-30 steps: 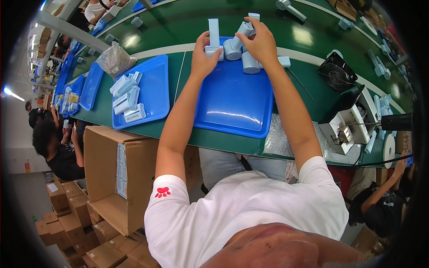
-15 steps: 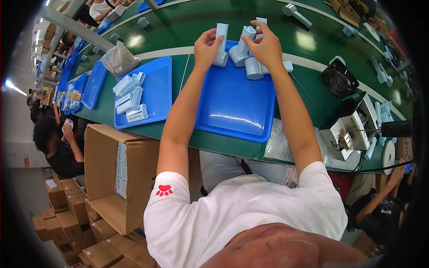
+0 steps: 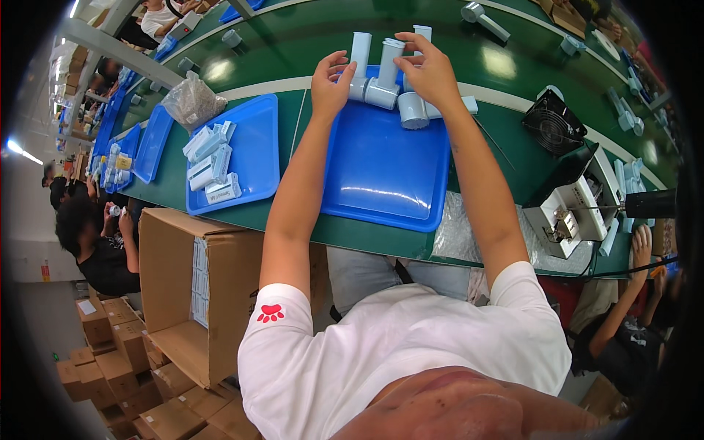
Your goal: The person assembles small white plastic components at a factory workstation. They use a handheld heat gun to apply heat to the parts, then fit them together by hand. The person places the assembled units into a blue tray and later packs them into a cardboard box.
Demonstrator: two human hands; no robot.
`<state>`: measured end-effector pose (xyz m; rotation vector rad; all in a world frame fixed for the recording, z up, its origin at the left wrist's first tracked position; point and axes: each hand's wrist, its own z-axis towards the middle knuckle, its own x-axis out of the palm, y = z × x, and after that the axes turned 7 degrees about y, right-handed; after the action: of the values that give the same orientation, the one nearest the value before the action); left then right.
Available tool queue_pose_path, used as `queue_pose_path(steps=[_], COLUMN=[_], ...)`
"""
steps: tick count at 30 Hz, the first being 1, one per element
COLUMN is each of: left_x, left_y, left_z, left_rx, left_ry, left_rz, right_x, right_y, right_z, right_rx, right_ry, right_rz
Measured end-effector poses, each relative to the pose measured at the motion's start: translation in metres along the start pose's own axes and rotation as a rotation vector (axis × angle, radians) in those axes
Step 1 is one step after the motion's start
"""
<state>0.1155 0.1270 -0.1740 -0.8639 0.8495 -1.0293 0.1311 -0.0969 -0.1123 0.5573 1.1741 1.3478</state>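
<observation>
At the far end of an empty-middled blue tray stand several pale blue handheld devices, each with a round drum-like head and a straight handle. My left hand is beside the left device, thumb and fingers apart, gripping nothing visible. My right hand is curved at the handle of the middle device; its fingers are spread, with the fingertips close to the handle top. Another upright device is partly hidden behind this hand. A further device lies on its side below it.
To the left, a blue tray holds several small pale boxes, with a clear bag behind. On the right are a black fan and a white apparatus. An open carton stands beside me. Co-workers sit on both sides.
The left and middle devices now stand straighter, their handles upright. My left hand has moved slightly left off its handle, and my right hand's fingers have loosened around the middle one.
</observation>
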Motion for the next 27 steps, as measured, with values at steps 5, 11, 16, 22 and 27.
queue_pose_path(steps=[5, 11, 16, 22, 27], left_x=[0.002, 0.007, 0.021, 0.032, 0.06], left_y=[-0.002, -0.021, -0.025, -0.041, -0.067], left_z=[-0.003, -0.012, -0.022, -0.028, -0.053], left_rx=[0.008, 0.285, 0.374, 0.502, 0.5], left_ry=[0.034, 0.063, 0.134, 0.128, 0.443], left_rz=[0.066, 0.422, 0.716, 0.761, 0.609], right_x=[0.01, -0.008, -0.016, -0.031, -0.035], right_y=[-0.018, -0.017, -0.031, -0.038, -0.042], right_z=[0.004, 0.007, 0.011, 0.011, 0.014], right_rx=[-0.08, -0.153, -0.101, 0.155, 0.104], right_ry=[-0.081, -0.375, -0.355, -0.068, -0.055], right_rz=[-0.042, -0.293, -0.499, -0.468, -0.457])
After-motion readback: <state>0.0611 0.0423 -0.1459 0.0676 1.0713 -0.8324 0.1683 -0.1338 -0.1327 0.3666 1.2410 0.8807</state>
